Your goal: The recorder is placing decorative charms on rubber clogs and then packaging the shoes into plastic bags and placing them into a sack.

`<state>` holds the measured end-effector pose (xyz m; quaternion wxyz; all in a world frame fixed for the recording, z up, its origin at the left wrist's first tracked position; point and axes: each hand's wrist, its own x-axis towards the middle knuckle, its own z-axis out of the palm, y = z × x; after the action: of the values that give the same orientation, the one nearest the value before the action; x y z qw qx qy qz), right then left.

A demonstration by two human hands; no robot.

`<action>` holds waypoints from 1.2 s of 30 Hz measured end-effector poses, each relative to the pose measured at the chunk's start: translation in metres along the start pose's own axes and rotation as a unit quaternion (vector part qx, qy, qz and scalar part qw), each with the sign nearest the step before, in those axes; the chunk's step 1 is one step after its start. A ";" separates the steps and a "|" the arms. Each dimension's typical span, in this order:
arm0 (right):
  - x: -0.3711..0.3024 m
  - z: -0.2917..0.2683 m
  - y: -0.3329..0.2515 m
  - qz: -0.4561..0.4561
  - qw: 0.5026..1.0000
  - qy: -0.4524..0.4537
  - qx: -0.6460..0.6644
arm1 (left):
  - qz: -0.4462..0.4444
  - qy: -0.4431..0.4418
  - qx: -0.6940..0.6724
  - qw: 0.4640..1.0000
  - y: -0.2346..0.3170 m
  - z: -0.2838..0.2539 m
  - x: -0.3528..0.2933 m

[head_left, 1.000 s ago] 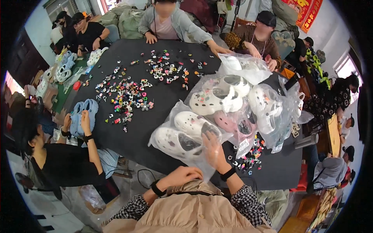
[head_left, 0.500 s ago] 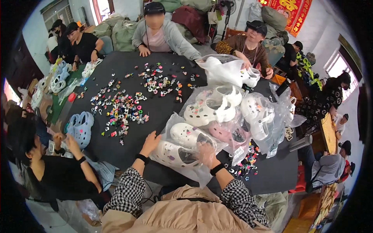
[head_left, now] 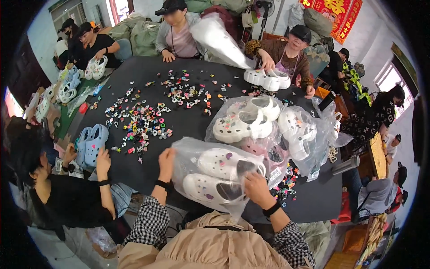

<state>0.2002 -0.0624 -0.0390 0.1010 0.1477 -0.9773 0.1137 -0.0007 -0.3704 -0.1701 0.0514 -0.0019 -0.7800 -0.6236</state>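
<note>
A clear plastic bag [head_left: 188, 154] with a pair of white clogs [head_left: 208, 187] inside lies at the near edge of the table. The clogs carry small coloured charms and show through the film. My left hand [head_left: 166, 163] is closed on the bag's left edge, its fingertips partly hidden. At the other end, by the clogs' heels, my right hand [head_left: 258, 188] pinches the bag's film. Just beyond the bag lie more bagged clogs, a white pair [head_left: 242, 130] and a pink pair [head_left: 274, 154].
Loose shoe charms [head_left: 141, 127] are scattered over the black tabletop [head_left: 188, 123]. Another bagged white pair [head_left: 296, 130] lies at right, near a metal cylinder [head_left: 346, 165]. A person at left holds blue clogs [head_left: 95, 145]. Across the table, someone touches white clogs [head_left: 267, 80].
My left hand has moved slightly left and closed on the bag's edge; my right has shifted right, and the bag is spread wider. Across the table, a plastic bag has come off the white clogs.
</note>
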 end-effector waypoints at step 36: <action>0.061 -0.086 -0.030 0.031 0.928 0.085 0.362 | 0.441 -0.047 0.142 0.885 0.329 -0.091 -0.058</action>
<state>0.1662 -0.0850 0.0634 0.1201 0.1337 -0.8615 0.4749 0.0864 -0.3823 0.1648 0.2841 -0.3681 -0.7804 -0.4181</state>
